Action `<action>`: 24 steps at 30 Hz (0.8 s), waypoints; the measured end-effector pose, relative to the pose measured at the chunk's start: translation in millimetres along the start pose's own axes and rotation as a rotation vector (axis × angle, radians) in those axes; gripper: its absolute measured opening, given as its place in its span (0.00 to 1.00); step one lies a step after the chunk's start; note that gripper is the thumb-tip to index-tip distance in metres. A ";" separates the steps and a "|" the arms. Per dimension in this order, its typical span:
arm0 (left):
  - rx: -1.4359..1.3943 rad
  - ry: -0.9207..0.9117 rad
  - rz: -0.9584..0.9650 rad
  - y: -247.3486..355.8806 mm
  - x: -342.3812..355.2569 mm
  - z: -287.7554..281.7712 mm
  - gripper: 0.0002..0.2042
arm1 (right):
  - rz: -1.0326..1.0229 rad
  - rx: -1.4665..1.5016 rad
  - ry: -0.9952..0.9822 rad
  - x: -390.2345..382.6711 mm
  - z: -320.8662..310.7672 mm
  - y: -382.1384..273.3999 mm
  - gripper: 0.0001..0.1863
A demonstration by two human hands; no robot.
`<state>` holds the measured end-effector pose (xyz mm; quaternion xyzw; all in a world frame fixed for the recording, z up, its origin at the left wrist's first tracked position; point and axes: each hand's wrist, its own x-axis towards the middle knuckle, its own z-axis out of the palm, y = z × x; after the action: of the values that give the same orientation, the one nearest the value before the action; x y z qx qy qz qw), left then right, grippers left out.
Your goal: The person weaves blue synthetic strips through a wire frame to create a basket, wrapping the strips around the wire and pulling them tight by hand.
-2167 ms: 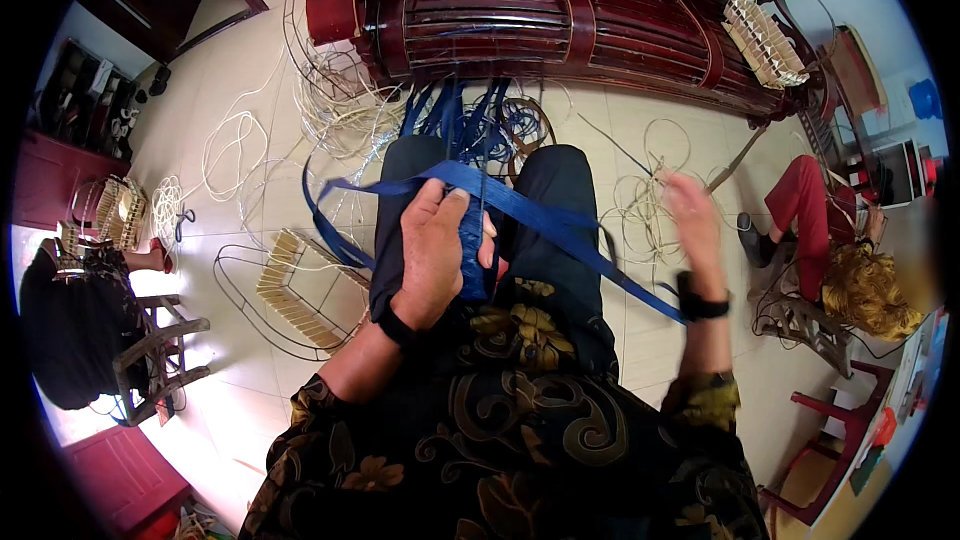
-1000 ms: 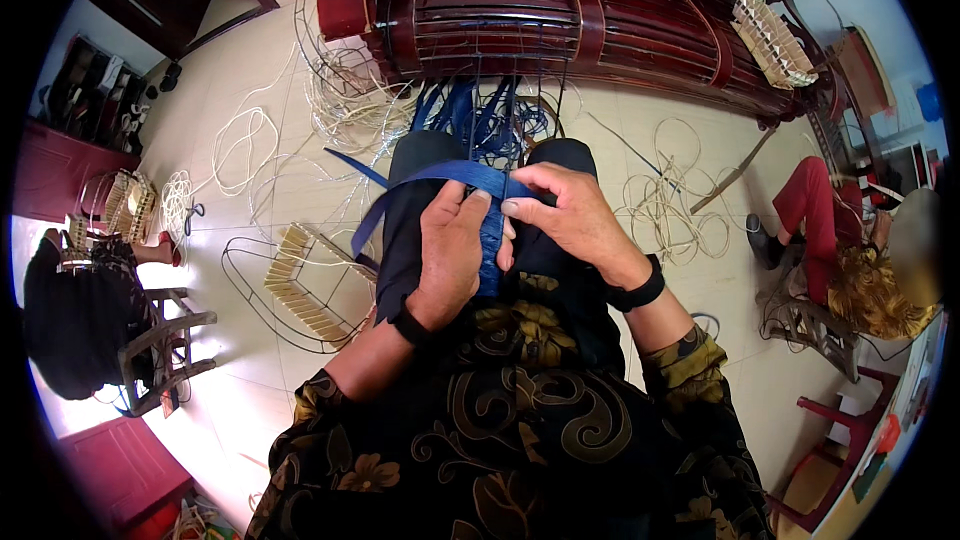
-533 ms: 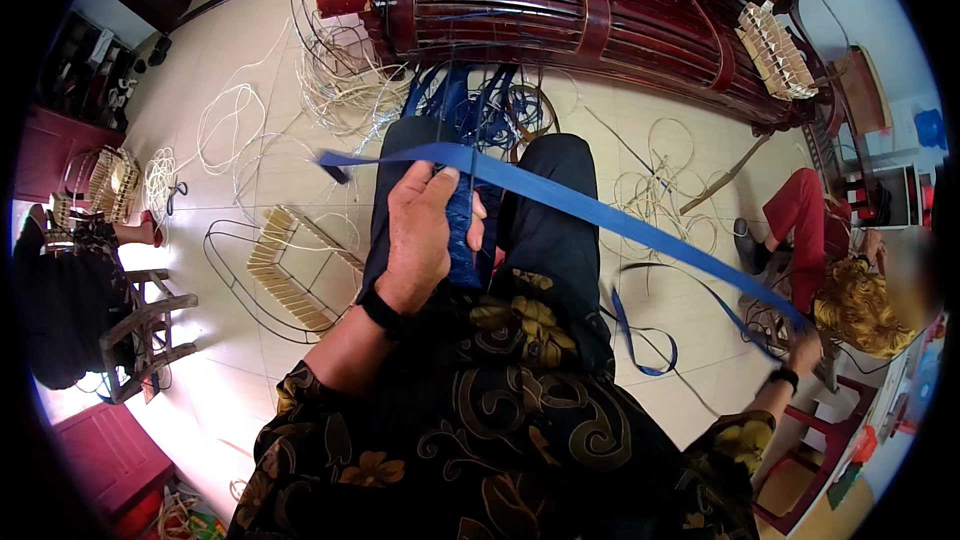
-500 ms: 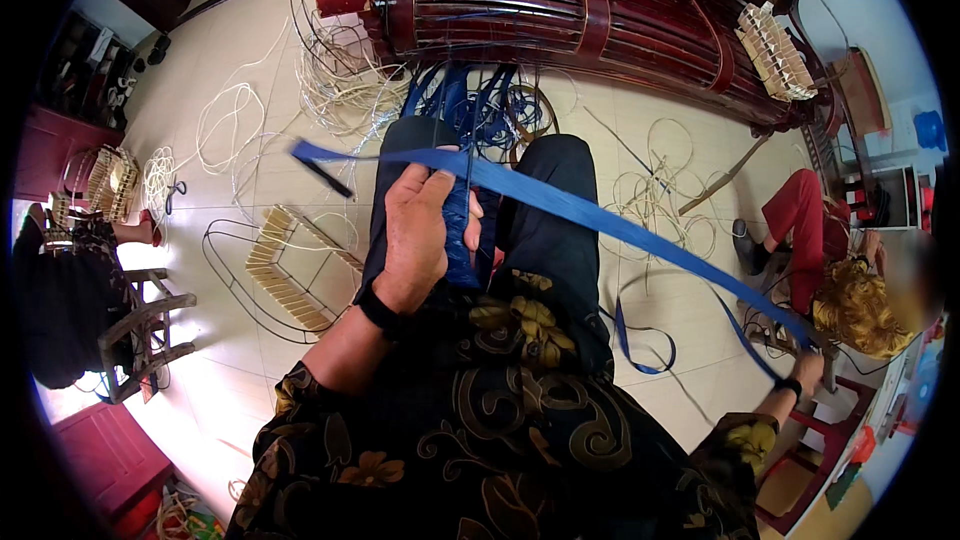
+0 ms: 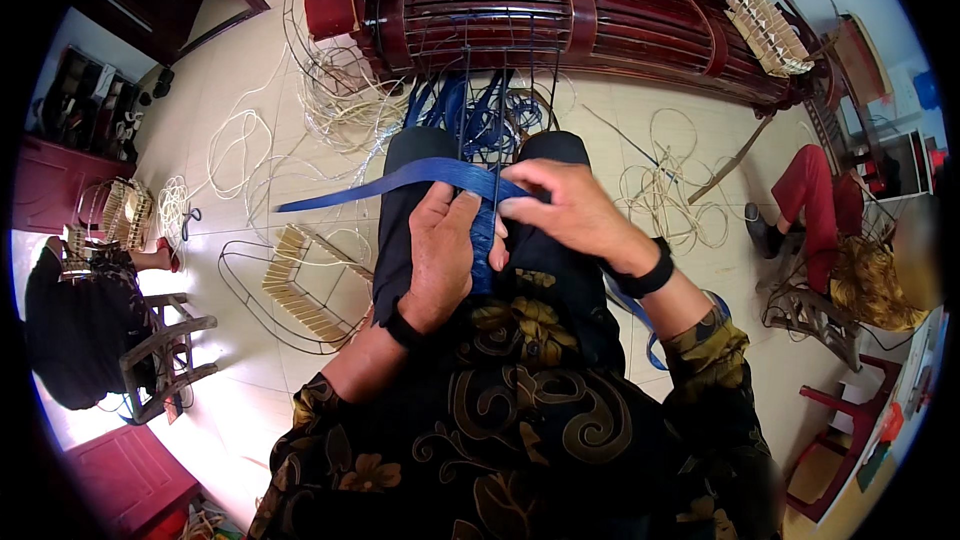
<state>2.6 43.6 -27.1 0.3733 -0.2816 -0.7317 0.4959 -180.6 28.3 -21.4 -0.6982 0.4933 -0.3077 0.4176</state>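
Hands both work over the lap: L hand (image 5: 438,250) is curled round the woven band (image 5: 482,275), fingertips showing on its far side, thumb up by the strip (image 5: 375,183). R hand (image 5: 578,212) has thumb & forefinger at the strip's R part, next to a wire; a bit blurred, so can't tell if they grip it or just touch.

Strip lies across the top of the band, btwn the knees, one end sticking out L past the L knee (image 5: 403,225). Frame (image 5: 557,75) wires run from the band away from the body, bare for now.

Step, as I judge it: one more pass of strip thru the wires, at the row's R edge. Next move prob. calls for the R hand to feed the strip past the wire & draw it snug, w/ L hand keeping the band steady so the row doesn't slip.

Further out: blue strips (image 5: 455,100) on the floor past the knees, more blue below the R wrist. Pale cord (image 5: 660,205) in coils to the R, a part-wrapped frame w/ pale slats (image 5: 281,285) to the L. Settee (image 5: 640,25) ahead, basket (image 5: 767,28) on its R end. Two others seated, one each side.
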 end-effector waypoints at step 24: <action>-0.017 0.080 0.055 16.6 0.0 -29.6 0.13 | 0.695 -1.030 0.751 -260.9 -217.9 94.3 0.21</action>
<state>35.6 36.5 -30.8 0.3902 -0.2654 -0.7046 0.5300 -489.3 198.7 -9.0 -0.4564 0.8791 -0.1051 -0.0881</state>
